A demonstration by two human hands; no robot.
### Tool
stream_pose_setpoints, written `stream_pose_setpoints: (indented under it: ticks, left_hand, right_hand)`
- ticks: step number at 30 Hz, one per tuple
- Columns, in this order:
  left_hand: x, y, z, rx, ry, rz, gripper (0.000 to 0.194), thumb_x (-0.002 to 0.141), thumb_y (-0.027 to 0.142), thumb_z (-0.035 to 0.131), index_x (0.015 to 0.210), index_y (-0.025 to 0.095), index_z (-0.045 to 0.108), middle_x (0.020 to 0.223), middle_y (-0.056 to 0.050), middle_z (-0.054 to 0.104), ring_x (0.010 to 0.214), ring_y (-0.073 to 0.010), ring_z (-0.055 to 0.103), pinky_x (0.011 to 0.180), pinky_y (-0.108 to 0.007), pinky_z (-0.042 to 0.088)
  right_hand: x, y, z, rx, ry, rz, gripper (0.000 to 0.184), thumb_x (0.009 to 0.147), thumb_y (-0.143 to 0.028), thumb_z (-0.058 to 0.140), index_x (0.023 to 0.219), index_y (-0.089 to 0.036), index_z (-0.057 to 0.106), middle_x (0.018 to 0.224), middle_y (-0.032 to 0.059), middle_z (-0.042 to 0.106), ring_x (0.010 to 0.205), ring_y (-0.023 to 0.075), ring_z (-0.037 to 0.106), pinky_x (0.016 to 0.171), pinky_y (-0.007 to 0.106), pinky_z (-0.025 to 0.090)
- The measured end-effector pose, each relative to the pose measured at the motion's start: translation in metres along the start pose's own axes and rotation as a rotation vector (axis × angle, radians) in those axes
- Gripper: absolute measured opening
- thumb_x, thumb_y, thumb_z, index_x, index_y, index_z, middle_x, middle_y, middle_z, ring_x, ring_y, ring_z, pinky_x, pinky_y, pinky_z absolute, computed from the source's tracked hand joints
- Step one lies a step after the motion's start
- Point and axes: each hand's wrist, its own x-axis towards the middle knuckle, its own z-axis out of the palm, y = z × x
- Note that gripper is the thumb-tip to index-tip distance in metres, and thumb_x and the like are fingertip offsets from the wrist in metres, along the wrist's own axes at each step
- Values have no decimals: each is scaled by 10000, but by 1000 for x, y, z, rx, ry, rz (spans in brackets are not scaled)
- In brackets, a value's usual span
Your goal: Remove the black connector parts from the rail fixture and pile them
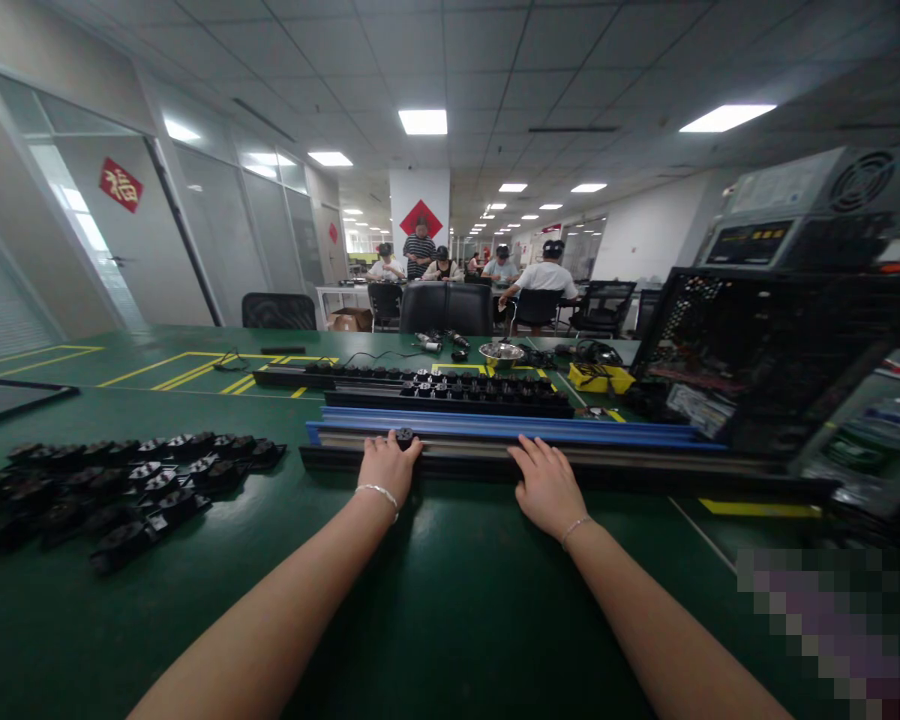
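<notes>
Near the left end of a long black channel-shaped rail (465,466), my left hand (385,474) pinches a small round black socket module (404,437) between thumb and fingers. The module sits at the channel's opening; whether it is seated inside cannot be made out. Farther right along the same rail, my right hand (549,488) rests with fingers apart on its near edge, holding nothing. A blue rail (510,424) lies directly behind the black one. Many similar loose black modules (161,480) lie in rows on the green table to the left.
Behind the blue rail are black strips fitted with modules (450,390). A metal bowl (501,353), a yellow tray (600,378) and cables are farther back. An open computer case (780,350) stands at the right. Several people sit or stand in the background.
</notes>
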Motion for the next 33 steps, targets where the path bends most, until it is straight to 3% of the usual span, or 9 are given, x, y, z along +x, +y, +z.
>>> stream_pose_setpoints:
  ticks: [10,20,33]
  left_hand:
    - [-2,-22,10,-48,-7,-30,557,809,240,505,1350,296,389,1421,-167,396,1229,-319,441,940,-457,365]
    - [-7,-65,20,11,-39,-101,595,797,231,502,1372,301,363,1427,-165,387,1243,-312,431,916,-440,402]
    - [-8,-75,21,-12,-66,-127,630,773,242,514,1377,305,345,1438,-149,376,1245,-298,415,926,-448,394]
  right_hand:
    - [0,0,-1,7,-10,-8,531,755,-156,449,1280,-198,515,1437,70,397,1319,254,308,1082,431,203]
    - [0,0,-1,4,-11,-1,540,749,-149,442,1283,-191,515,1437,73,397,1321,253,309,1088,424,195]
    - [0,0,1,-2,-1,1,538,751,-150,447,1281,-202,515,1433,66,404,1323,244,306,1086,429,201]
